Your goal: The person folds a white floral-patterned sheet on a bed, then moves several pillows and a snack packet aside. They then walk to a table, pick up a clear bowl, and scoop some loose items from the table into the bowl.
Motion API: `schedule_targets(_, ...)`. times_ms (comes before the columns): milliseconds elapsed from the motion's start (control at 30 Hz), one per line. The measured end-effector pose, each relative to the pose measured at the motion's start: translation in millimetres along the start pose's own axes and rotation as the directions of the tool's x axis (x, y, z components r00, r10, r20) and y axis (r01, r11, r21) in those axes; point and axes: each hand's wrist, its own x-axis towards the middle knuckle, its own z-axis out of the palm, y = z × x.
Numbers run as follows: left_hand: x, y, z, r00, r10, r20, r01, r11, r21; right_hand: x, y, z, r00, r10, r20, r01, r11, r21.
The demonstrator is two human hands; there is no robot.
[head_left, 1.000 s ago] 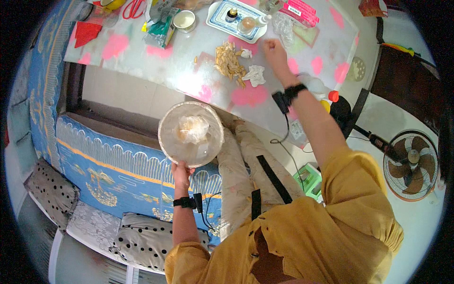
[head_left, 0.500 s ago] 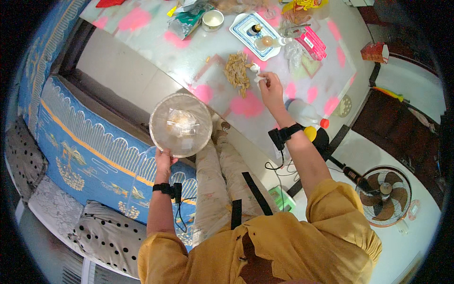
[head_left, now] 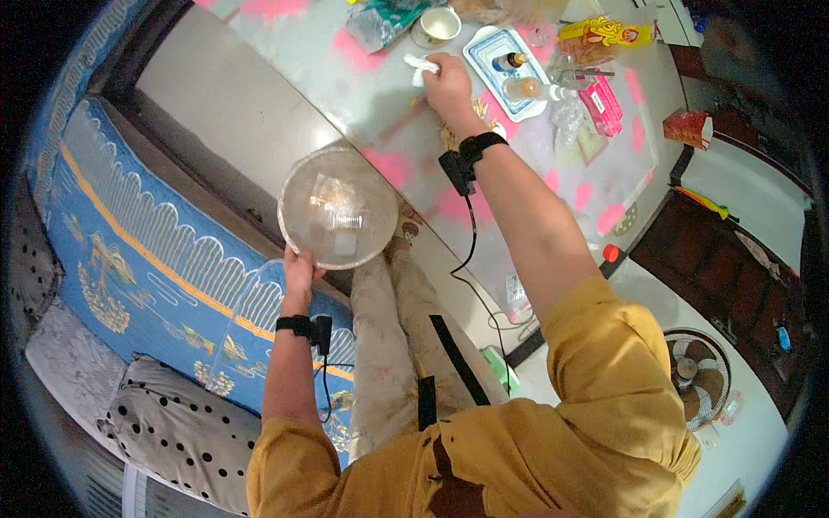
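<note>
My left hand (head_left: pixel 300 271) grips the lower rim of a round, pale wastebasket (head_left: pixel 298 186), held over the floor beside the table. Clear plastic packaging (head_left: pixel 338 203) lies inside it. Out over the table, my right hand (head_left: pixel 451 91) pinches a crumpled white tissue (head_left: pixel 420 67), just short of a white bowl (head_left: pixel 440 24). A pile of brownish strips, perhaps peelings or shells (head_left: pixel 480 107), shows on both sides of my right wrist, which hides most of it. Right of that hand is a blue-and-white tray (head_left: pixel 477 50) bearing a dark bottle (head_left: pixel 510 61) and a clear bottle (head_left: pixel 525 89).
The table (head_left: pixel 380 104) has a pink-blotched covering. On it are a green-and-silver bag (head_left: pixel 377 28), a yellow snack bag (head_left: pixel 609 34) and a pink box (head_left: pixel 602 105). A blue-covered sofa (head_left: pixel 173 285) stands at left, a fan (head_left: pixel 691 373) at right. Cables hang from both wrist straps.
My right hand has moved left and farther across the table with the white tissue, from beside the brownish pile toward the bowl. My left hand still holds the wastebasket in nearly the same place.
</note>
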Motion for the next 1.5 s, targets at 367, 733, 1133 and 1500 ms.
schedule_targets(367,3.5,-14.4,0.4,0.999,0.004,0.05,-0.002,1.0,-0.026,-129.8,-91.4,2.1,0.815,-0.224,0.534,0.241,0.97,0.039)
schedule_targets(733,8.6,-37.9,12.5,0.997,-0.03,0.07,0.038,0.994,-0.104,-25.0,19.3,-83.1,0.988,-0.059,0.14,0.107,0.925,-0.364)
schedule_targets(1133,23.8,-51.0,44.7,0.961,-0.038,0.274,0.055,0.997,-0.055,-86.6,-10.1,-41.8,0.963,-0.108,0.245,0.184,0.932,-0.313)
schedule_targets(1500,33.7,-31.5,51.6,0.975,0.018,0.221,-0.042,0.994,0.104,-190.1,-57.6,-24.2,0.874,-0.213,0.438,0.214,0.976,0.047)
